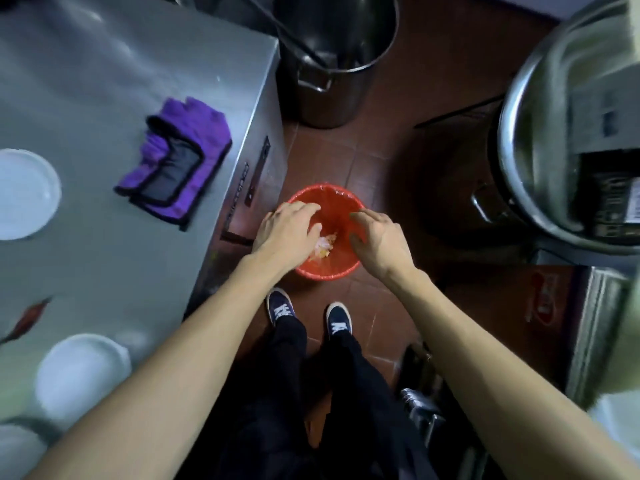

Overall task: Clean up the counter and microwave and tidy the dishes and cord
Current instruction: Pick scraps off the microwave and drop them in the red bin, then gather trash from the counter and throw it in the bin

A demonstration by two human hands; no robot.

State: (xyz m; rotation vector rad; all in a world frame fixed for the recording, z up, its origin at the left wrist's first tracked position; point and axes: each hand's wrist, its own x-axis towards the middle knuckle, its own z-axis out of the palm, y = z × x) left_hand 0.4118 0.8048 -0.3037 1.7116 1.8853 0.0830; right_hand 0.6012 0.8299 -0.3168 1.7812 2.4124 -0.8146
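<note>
Red bin [341,202] beneath both hands; left hand [285,233] and right hand [377,240] loose-fingered, holding nothing, scraps [323,245] below between them. Risk: scraps brushed off fingers missing bin, soiling floor [391,168].

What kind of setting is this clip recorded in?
Probably a commercial kitchen: a stainless steel counter, large steel stockpots standing on the tiled floor, and white dishes on the counter.

No text could be read. A red logo [547,299] on a box at four o'clock was blurred, and white marks on the shoes [282,310] formed no clear letters.
</note>
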